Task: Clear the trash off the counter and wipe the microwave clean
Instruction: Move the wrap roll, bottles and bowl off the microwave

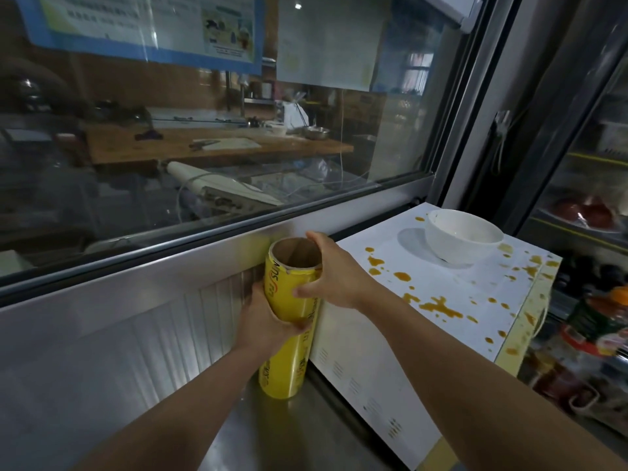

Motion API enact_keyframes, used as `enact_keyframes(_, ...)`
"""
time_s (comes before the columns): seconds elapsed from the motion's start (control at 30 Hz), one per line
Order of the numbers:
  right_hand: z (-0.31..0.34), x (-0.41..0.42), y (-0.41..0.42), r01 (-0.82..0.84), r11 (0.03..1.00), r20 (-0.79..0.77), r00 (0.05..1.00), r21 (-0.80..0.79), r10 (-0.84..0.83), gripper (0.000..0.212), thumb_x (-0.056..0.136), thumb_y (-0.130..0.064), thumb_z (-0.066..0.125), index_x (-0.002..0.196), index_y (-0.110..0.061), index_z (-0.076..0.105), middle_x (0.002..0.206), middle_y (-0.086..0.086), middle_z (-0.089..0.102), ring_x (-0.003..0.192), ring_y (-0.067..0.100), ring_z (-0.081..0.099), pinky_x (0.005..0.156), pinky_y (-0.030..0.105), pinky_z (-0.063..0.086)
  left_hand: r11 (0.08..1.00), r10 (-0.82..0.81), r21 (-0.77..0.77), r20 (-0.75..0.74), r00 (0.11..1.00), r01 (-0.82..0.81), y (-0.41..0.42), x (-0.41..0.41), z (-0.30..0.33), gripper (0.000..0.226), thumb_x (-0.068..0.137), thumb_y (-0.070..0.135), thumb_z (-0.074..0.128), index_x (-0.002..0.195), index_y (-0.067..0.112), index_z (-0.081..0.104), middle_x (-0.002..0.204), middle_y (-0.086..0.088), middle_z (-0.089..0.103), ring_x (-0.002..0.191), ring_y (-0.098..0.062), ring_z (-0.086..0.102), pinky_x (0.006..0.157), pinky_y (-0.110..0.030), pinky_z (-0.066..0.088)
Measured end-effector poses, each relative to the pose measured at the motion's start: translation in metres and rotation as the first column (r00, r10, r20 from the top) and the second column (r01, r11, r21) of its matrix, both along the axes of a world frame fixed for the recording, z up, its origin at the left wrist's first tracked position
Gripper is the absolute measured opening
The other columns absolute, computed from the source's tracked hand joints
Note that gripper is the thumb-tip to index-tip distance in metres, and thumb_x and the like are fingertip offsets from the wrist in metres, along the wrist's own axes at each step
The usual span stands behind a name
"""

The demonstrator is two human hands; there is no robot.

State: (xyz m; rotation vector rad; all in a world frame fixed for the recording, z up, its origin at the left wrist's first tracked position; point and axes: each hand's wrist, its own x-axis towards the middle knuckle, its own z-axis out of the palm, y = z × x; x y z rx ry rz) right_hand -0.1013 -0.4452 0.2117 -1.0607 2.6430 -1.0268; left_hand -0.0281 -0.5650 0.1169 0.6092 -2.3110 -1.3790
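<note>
While upright beside microwave [424, 300], cling-film roll [289, 321] sits clasped btwn left hand [265, 321] & right hand [333, 277].

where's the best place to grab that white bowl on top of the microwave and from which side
Take the white bowl by its near rim, coming from above and the front: it sits upright and open-topped on the microwave, with the window frame close behind it. Thumb inside, fingers outside the wall.

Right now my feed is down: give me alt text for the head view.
Both hands grip an upright yellow roll of cling film on the steel counter, left hand at mid-height, right hand near the top, against the white microwave. The microwave's top is spattered with orange-brown sauce and holds a white bowl.
</note>
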Motion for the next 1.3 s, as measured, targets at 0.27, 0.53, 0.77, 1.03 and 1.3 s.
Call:
enact_keyframes(0.27, -0.001, 0.005, -0.001, 0.026, 0.993, -0.145, 0.989, 0.113, -0.010, 0.108, 0.062, -0.022, 0.086, 0.146, -0.012, 0.019, 0.149, 0.005, 0.027, 0.134, 0.022, 0.032, 0.103, 0.030, 0.034, 1.000, 0.013, -0.011, 0.082, 0.997, -0.012, 0.003, 0.004, -0.002, 0.089, 0.051, 0.022, 0.092, 0.120, 0.013, 0.037, 0.124, -0.012, 0.055, 0.111, -0.033, 0.054, 0.087, -0.042, 0.049)
enact_keyframes(0.53, -0.008, 0.007, 0.003, 0.032, 0.997, -0.158, 0.987, 0.065, -0.022, 0.109, 0.063, -0.023, 0.086, 0.147, -0.014, 0.017, 0.152, 0.003, 0.025, 0.137, 0.020, 0.029, 0.107, 0.032, 0.031, 1.000, 0.018, -0.023, 0.093, 0.996, -0.016, 0.005, 0.007, -0.005, 0.087, 0.058, 0.023, 0.088, 0.125, 0.013, 0.033, 0.129, -0.011, 0.053, 0.115, -0.033, 0.052, 0.091, -0.043, 0.048)
enact_keyframes(0.77, 0.000, 0.017, 0.025, 0.043, 0.999, -0.084, 0.996, 0.024, -0.041, 0.119, 0.063, -0.029, 0.086, 0.150, -0.019, 0.005, 0.158, 0.000, 0.011, 0.144, 0.017, 0.011, 0.112, 0.029, 0.018, 0.999, 0.017, -0.043, 0.194, 0.981, -0.009, 0.006, 0.019, 0.008, 0.099, 0.058, 0.032, 0.088, 0.133, 0.017, 0.025, 0.135, -0.008, 0.048, 0.120, -0.031, 0.050, 0.088, -0.038, 0.046)
enact_keyframes(1.03, 0.007, 0.049, 0.069, 0.076, 0.997, -0.027, 0.997, -0.016, -0.076, 0.113, 0.066, -0.036, 0.083, 0.150, -0.022, 0.009, 0.157, -0.004, 0.013, 0.144, 0.015, 0.012, 0.113, 0.031, 0.018, 0.992, -0.033, -0.109, 0.208, 0.978, 0.056, 0.021, 0.069, 0.033, 0.118, 0.057, 0.033, 0.088, 0.146, 0.019, 0.012, 0.142, -0.008, 0.041, 0.129, -0.027, 0.042, 0.103, -0.046, 0.042)
enact_keyframes(1.3, 0.012, 0.115, 0.125, 0.199, 0.979, 0.039, 0.980, -0.045, -0.197, 0.106, 0.071, -0.038, 0.079, 0.150, -0.024, 0.009, 0.155, -0.001, 0.021, 0.141, 0.017, 0.022, 0.109, 0.031, 0.025, 0.968, -0.145, -0.163, 0.257, 0.956, 0.191, 0.055, 0.131, 0.060, 0.101, 0.064, 0.025, 0.085, 0.143, 0.014, 0.023, 0.138, -0.009, 0.044, 0.125, -0.026, 0.044, 0.101, -0.037, 0.042)
